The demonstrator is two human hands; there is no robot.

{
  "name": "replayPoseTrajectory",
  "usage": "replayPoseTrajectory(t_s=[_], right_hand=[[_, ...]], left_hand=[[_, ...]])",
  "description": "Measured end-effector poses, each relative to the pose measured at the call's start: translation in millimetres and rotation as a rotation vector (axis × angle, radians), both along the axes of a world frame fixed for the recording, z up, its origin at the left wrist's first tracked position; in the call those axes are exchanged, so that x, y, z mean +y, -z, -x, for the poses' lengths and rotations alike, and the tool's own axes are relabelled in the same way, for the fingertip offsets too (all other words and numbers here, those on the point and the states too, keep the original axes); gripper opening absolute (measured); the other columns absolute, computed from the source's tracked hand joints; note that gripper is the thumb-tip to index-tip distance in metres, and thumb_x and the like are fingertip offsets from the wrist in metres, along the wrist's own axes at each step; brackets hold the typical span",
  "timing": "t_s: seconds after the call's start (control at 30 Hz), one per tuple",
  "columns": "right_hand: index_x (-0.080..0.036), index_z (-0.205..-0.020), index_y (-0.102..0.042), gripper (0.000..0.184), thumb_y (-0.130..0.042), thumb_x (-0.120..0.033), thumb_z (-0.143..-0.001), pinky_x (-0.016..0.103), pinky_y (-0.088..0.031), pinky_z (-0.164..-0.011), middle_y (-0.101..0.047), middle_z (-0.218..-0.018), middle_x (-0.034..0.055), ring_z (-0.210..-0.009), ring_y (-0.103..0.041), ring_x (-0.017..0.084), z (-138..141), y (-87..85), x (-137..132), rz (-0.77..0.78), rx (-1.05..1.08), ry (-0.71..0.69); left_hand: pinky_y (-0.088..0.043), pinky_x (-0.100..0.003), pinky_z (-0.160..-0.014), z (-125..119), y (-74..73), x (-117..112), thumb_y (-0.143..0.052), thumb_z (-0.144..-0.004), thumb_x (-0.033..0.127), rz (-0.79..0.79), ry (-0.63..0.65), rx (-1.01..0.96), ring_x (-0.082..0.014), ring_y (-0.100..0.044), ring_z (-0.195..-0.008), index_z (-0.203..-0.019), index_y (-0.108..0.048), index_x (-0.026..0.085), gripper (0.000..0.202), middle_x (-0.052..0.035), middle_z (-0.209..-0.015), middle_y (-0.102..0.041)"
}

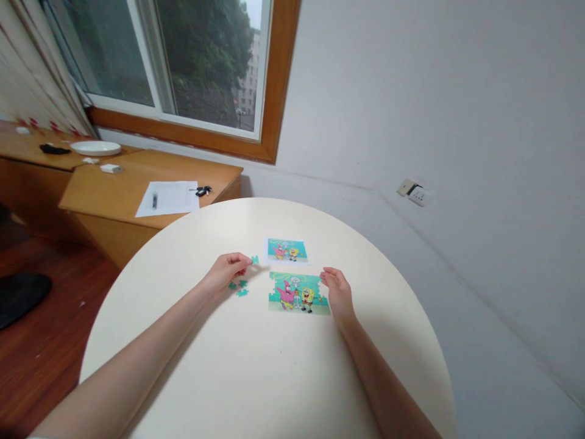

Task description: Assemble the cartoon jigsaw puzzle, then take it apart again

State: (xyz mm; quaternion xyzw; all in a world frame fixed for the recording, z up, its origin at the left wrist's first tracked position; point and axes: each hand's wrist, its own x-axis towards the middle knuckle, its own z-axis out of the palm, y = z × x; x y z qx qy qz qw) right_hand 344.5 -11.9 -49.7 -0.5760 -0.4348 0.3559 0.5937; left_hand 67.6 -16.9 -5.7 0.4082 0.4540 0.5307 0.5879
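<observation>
Pinched between the thumb and finger of my left hand (228, 272) is a teal jigsaw piece (255, 260), raised a little over the table. Several loose teal jigsaw pieces (241, 291) lie just below that hand. The partly joined jigsaw puzzle (295, 299), with a pink starfish, a tall pale figure and a yellow square cartoon character, lies in the middle, with gaps along its edges. My right hand (338, 292) is at the puzzle's right edge, fingers stretched out and nothing visible in them. Above the puzzle lies a printed reference picture (286, 250) of the same scene.
All of this rests on a round white table (274, 378). A wooden desk (128, 177) at the back left bears paper sheets (171, 198), keys (203, 191), a white plate (95, 148) and a small white box (110, 168). A wall with a socket (418, 194) rises behind.
</observation>
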Motion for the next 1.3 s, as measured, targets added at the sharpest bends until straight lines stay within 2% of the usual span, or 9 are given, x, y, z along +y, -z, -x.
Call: replayPoseTrajectory(t_s=[0.23,0.4,0.5,0.6,0.7,0.8,0.97,1.13,1.3], right_hand=[[-0.021,-0.081,-0.059,0.026,-0.056,-0.042,-0.066,0.035,-0.047,-0.076,-0.063,-0.078,0.003,-0.079,-0.059,0.019,2.0,-1.0,-2.9,-0.028,-0.058,0.005],[-0.021,-0.082,-0.062,0.019,-0.045,-0.03,-0.079,0.038,-0.045,-0.084,-0.061,-0.09,0.0066,-0.09,-0.056,0.021,12.0,-20.5,-21.5,-0.307,-0.458,-0.04],[-0.022,-0.085,-0.066,0.022,-0.044,-0.026,-0.083,0.039,-0.044,-0.088,-0.063,-0.09,0.0077,-0.093,-0.057,0.022,22.3,-33.3,-33.9,-0.413,-0.615,-0.182],[-0.026,-0.104,-0.066,0.027,-0.046,-0.027,-0.085,0.04,-0.043,-0.094,-0.063,-0.109,0.0076,-0.105,-0.055,0.021,33.6,-39.5,-43.5,-0.42,-0.689,-0.415],[-0.031,-0.121,-0.057,0.035,-0.047,-0.027,-0.087,0.042,-0.038,-0.102,-0.055,-0.128,0.0048,-0.121,-0.047,0.021,43.4,-39.5,-49.8,-0.439,-0.758,-0.607],[-0.033,-0.131,-0.047,0.044,-0.047,-0.025,-0.088,0.045,-0.035,-0.105,-0.05,-0.135,0.0034,-0.127,-0.041,0.021,49.3,-35.9,-52.5,-0.467,-0.797,-0.703],[-0.031,-0.134,-0.044,0.046,-0.047,-0.024,-0.088,0.045,-0.037,-0.105,-0.052,-0.133,0.004,-0.125,-0.043,0.021,52.0,-32.2,-51.9,-0.465,-0.772,-0.725],[-0.03,-0.124,-0.056,0.037,-0.048,-0.024,-0.088,0.042,-0.041,-0.101,-0.061,-0.121,0.0047,-0.115,-0.053,0.02,53.1,-36.8,-51.9,-0.454,-0.706,-0.697],[-0.028,-0.114,-0.064,0.03,-0.05,-0.026,-0.087,0.042,-0.044,-0.098,-0.066,-0.114,0.0052,-0.109,-0.058,0.02,53.5,-37.8,-50.9,-0.404,-0.602,-0.635]], left_hand=[[-0.035,-0.02,-0.048,-7.6,-7.3,-7.3,-0.08,-0.053,0.027,-0.003,0.038,0.046,-0.0079,-0.044,-0.048,-0.056,-0.065,0.012,0.021,0.0005,-0.049,-0.052],[-0.035,-0.021,-0.05,-11.1,-8.6,-10.1,-0.078,-0.055,0.025,-0.04,0.06,0.065,-0.0084,-0.044,-0.05,-0.056,-0.064,0.014,0.018,-0.0001,-0.053,-0.054],[-0.034,-0.021,-0.05,-13.7,-8.6,-11.5,-0.076,-0.056,0.026,-0.07,0.08,0.105,-0.0088,-0.044,-0.052,-0.057,-0.065,0.014,0.016,-0.0008,-0.056,-0.056],[-0.031,-0.022,-0.05,-17.4,-9.0,-13.1,-0.075,-0.056,0.029,-0.107,0.112,0.158,-0.0086,-0.041,-0.05,-0.057,-0.065,0.014,0.018,-0.0001,-0.054,-0.055],[-0.027,-0.022,-0.048,-21.5,-10.5,-15.4,-0.074,-0.056,0.036,-0.131,0.17,0.201,-0.0084,-0.037,-0.049,-0.057,-0.065,0.015,0.023,0.0014,-0.051,-0.052],[-0.028,-0.023,-0.049,-25.8,-13.1,-18.4,-0.075,-0.054,0.038,-0.138,0.202,0.21,-0.0088,-0.039,-0.049,-0.056,-0.065,0.014,0.026,0.0008,-0.051,-0.054],[-0.032,-0.023,-0.053,-31.3,-14.6,-22.0,-0.076,-0.053,0.036,-0.129,0.238,0.193,-0.0093,-0.042,-0.052,-0.054,-0.064,0.014,0.025,-0.0003,-0.053,-0.057],[-0.033,-0.024,-0.054,-32.5,-12.6,-22.6,-0.075,-0.054,0.036,-0.129,0.242,0.209,-0.0098,-0.044,-0.053,-0.055,-0.064,0.013,0.025,-0.0011,-0.054,-0.058],[-0.029,-0.024,-0.05,-31.1,-12.8,-20.9,-0.074,-0.055,0.041,-0.137,0.225,0.234,-0.0098,-0.04,-0.05,-0.056,-0.064,0.015,0.028,0.0022,-0.047,-0.05]])
